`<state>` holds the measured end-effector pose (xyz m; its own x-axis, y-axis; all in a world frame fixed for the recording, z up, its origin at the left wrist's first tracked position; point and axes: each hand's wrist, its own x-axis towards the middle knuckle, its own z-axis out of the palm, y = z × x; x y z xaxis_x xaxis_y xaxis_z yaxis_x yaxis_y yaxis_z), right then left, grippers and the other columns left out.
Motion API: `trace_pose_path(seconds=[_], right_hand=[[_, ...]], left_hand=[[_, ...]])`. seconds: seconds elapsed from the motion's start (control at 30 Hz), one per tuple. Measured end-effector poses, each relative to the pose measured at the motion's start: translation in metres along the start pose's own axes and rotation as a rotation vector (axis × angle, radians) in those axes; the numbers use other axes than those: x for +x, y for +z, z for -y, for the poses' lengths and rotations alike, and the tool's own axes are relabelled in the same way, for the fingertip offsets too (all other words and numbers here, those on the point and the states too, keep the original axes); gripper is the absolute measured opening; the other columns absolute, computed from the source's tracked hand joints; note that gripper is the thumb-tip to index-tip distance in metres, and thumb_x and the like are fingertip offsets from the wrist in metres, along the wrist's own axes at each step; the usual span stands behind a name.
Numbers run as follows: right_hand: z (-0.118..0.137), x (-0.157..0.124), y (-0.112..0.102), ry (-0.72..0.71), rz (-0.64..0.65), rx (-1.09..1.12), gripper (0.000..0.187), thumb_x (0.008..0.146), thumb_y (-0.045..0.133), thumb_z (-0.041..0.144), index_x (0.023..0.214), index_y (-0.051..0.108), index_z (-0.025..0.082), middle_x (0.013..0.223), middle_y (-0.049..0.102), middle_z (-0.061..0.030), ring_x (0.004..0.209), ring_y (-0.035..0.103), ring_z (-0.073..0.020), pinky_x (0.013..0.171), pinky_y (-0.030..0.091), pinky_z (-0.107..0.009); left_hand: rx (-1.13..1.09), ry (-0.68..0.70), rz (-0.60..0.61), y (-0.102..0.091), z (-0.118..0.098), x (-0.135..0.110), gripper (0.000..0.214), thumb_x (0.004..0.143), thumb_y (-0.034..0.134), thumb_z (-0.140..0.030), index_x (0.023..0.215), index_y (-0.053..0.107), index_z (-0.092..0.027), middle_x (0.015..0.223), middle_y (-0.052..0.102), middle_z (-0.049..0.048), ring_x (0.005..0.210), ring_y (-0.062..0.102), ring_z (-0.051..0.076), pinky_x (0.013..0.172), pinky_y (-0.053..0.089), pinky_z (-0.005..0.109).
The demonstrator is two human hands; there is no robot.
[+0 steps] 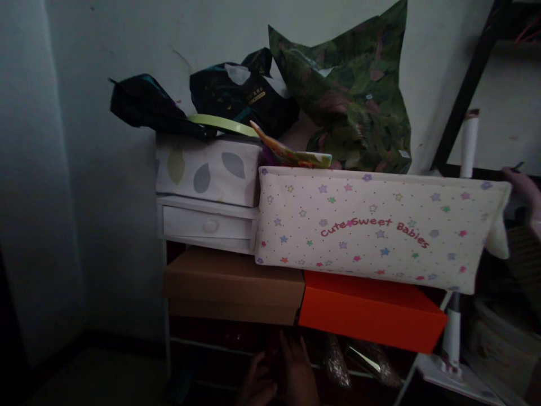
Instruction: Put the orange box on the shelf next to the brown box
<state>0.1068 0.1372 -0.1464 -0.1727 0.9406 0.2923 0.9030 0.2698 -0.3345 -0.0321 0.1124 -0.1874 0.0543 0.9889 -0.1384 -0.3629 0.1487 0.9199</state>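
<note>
Lower shelf (203, 345), under brown box (232, 285) and orange box (372, 310): my left hand (257, 388) and right hand (298, 372), close together at a dark item (273, 351). Hands partly curled; whether they grip it, I cannot tell. Step judged: reaching in. Next calls for a sure hold.

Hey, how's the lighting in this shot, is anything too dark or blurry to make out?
Head view: dim overall, no glare; star-print bag lettering reads clearly, orange box stands out; left hand and right hand sink in shadow at the bottom, soft and grainy.
</note>
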Motion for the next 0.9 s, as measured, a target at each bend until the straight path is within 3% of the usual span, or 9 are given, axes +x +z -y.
trace_pose_path(seconds=[0.13,0.3,0.4,0.5,0.67,0.9], right_hand=[[0.005,0.001,-0.003,0.113,0.014,0.130,0.069,0.075,0.046,0.009,0.140,0.034,0.025,0.137,0.052,-0.0106,0.125,0.051,-0.0246,0.099,0.048,-0.036],[-0.007,-0.003,-0.001,0.070,-0.116,0.281,0.056,0.081,0.051,0.020,0.136,0.042,0.028,0.134,0.056,-0.0079,0.122,0.054,-0.0226,0.099,0.048,-0.035],[-0.013,-0.002,0.000,0.044,-0.178,0.453,0.050,0.085,0.049,0.030,0.135,0.044,0.027,0.131,0.058,-0.0045,0.122,0.054,-0.0205,0.103,0.045,-0.035],[-0.017,0.001,0.000,0.169,-0.217,0.660,0.055,0.083,0.051,0.043,0.134,0.048,0.021,0.130,0.059,-0.0067,0.120,0.056,-0.0228,0.105,0.044,-0.039],[-0.021,0.005,0.002,0.362,-0.315,0.922,0.077,0.072,0.060,0.061,0.127,0.054,0.007,0.126,0.059,-0.0149,0.120,0.055,-0.0298,0.107,0.040,-0.045],[-0.018,0.005,0.004,0.410,-0.423,0.955,0.076,0.064,0.066,0.063,0.119,0.062,0.011,0.120,0.063,-0.0142,0.114,0.059,-0.0311,0.101,0.047,-0.044]], left_hand=[[-0.190,0.040,0.210,0.003,-0.015,0.004,0.069,0.056,0.081,-0.030,0.117,0.049,-0.027,0.121,0.062,0.0125,0.104,0.064,0.028,0.089,0.046,0.038],[-0.176,0.123,0.310,0.010,-0.030,0.004,0.070,0.062,0.078,-0.027,0.127,0.052,-0.030,0.137,0.055,0.0102,0.126,0.050,0.030,0.100,0.043,0.041],[-0.046,0.174,0.316,0.012,-0.034,0.004,0.070,0.068,0.071,-0.023,0.134,0.048,-0.032,0.151,0.040,0.0053,0.141,0.031,0.026,0.109,0.035,0.038],[0.072,0.252,0.310,0.010,-0.032,0.008,0.070,0.073,0.066,-0.023,0.138,0.043,-0.032,0.156,0.029,0.0031,0.143,0.025,0.024,0.112,0.033,0.038],[0.075,0.289,0.362,0.007,-0.023,0.021,0.064,0.079,0.061,-0.028,0.139,0.040,-0.034,0.155,0.032,0.0019,0.143,0.026,0.022,0.114,0.029,0.041],[0.139,0.205,0.384,0.007,-0.020,0.018,0.067,0.076,0.058,-0.024,0.140,0.040,-0.032,0.155,0.029,-0.0026,0.143,0.025,0.025,0.117,0.022,0.045]])
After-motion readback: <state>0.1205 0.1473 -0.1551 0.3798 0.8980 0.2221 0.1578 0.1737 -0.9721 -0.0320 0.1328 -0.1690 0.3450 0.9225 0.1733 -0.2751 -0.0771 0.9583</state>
